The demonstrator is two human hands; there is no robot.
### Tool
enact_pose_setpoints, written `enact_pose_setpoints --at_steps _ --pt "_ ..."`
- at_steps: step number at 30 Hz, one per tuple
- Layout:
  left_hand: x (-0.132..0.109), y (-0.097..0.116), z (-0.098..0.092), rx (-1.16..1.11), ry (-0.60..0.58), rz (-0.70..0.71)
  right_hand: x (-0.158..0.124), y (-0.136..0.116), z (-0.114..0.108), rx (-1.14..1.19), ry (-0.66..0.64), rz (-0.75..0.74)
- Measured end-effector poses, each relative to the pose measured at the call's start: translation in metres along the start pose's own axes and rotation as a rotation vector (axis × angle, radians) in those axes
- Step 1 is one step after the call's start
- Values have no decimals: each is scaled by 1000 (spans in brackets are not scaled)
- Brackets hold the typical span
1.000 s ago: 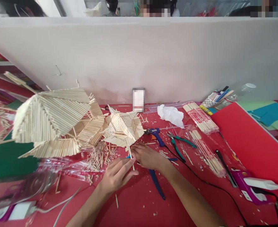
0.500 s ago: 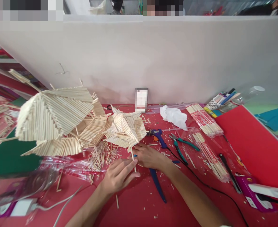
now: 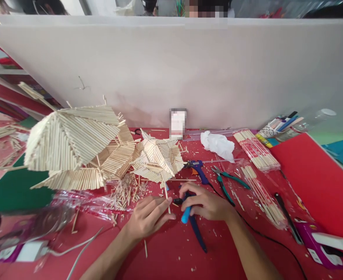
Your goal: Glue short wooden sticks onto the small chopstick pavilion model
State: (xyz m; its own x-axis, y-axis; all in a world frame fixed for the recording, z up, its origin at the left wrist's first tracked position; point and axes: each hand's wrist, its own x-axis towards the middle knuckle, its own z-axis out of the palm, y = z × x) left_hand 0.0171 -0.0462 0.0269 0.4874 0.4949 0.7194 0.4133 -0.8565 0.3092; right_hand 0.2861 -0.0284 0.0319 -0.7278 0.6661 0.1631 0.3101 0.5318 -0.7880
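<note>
My left hand (image 3: 149, 215) pinches the lower end of a thin wooden stick (image 3: 167, 194) that sticks out from a star-shaped stick model (image 3: 156, 157). Close by on the right, my right hand (image 3: 206, 200) has its fingers curled round a small light-blue and black tool (image 3: 185, 215). Under that hand, a dark blue handle (image 3: 198, 235) lies on the table; its upper part is hidden. A larger roof-like model of sticks (image 3: 72, 136) stands at the left, with further stick panels (image 3: 115, 155) below and beside it.
Behind the hands lie a blue glue gun (image 3: 199, 171), green-handled pliers (image 3: 232, 181) and a crumpled white tissue (image 3: 217, 146). Packs of sticks (image 3: 257, 149), a black cutter (image 3: 288, 217) and a red sheet (image 3: 314, 186) are at the right. Stick scraps (image 3: 129, 192) lie left of centre.
My right hand has moved right and toward me from beneath the star-shaped model, and the light-blue tool now shows in it. My left hand keeps its hold on the stick. The view has shifted slightly.
</note>
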Motion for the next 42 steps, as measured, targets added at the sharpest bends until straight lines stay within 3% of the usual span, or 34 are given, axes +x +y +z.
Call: enact_pose_setpoints --at_steps 4,8,14,18,42 --pt "1 0 -1 -7 18 8 -13 -7 -4 288 179 92" --pt "1 0 0 -4 23 6 0 -13 7 493 406 175" --pt "1 0 0 -6 18 3 35 -25 12 502 642 229" --pt "2 1 -1 -9 23 1 42 -26 14 526 626 273" --pt "6 2 -1 -2 34 -3 40 -15 22 518 588 206"
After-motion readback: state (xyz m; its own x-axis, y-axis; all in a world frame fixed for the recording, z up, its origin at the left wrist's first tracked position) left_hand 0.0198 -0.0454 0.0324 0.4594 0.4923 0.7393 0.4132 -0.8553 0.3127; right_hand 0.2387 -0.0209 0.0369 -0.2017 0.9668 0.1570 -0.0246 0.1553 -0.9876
